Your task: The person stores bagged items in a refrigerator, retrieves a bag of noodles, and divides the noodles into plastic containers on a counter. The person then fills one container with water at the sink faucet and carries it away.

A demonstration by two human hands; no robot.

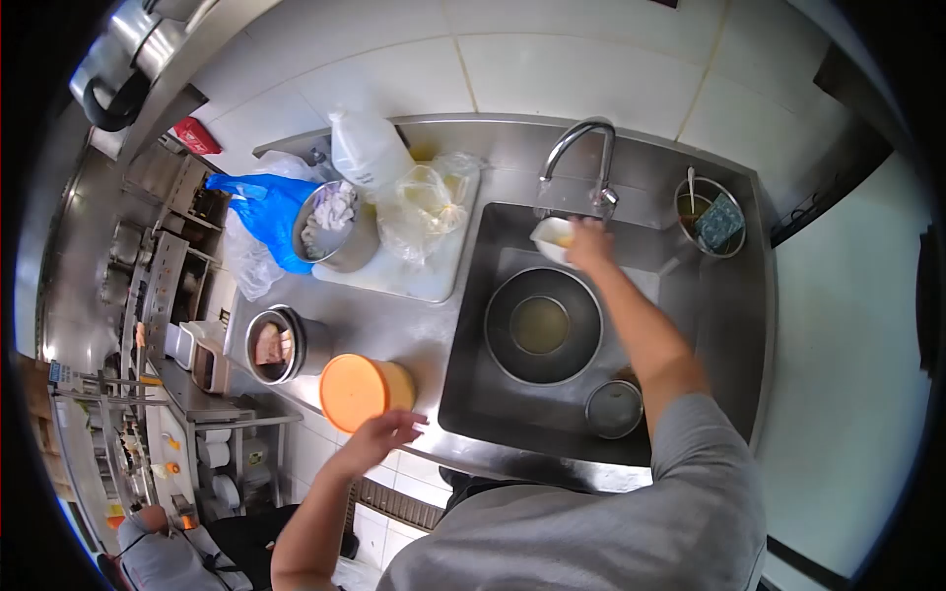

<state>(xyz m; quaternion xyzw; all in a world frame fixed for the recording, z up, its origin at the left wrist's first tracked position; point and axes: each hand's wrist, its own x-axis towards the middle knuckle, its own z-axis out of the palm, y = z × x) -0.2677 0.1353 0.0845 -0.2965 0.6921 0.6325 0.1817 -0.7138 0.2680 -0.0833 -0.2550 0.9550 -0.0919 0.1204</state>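
Observation:
My right hand (589,244) grips a small white bowl (550,236) near the tap (576,133), over the back of the sink (468,335). Something yellow shows inside that bowl. Below it in the sink rests a round dark pan (500,340) with cloudy liquid at its bottom. A smaller round metal container (613,409) sits at the sink's front right. My left hand (382,438) hovers by the counter's front edge, fingers stretched out, holding nothing. Closest to it is a tub with an orange lid (355,392); I cannot tell whether they touch.
Left of the sink, a white board (434,281) carries plastic bags (422,212) and a metal pot (353,246). A blue bag (266,212) leans beside them. Stacked metal pots (271,345) hold pinkish pieces. Another pot (724,197) stands back right. Another person (187,552) is lower left.

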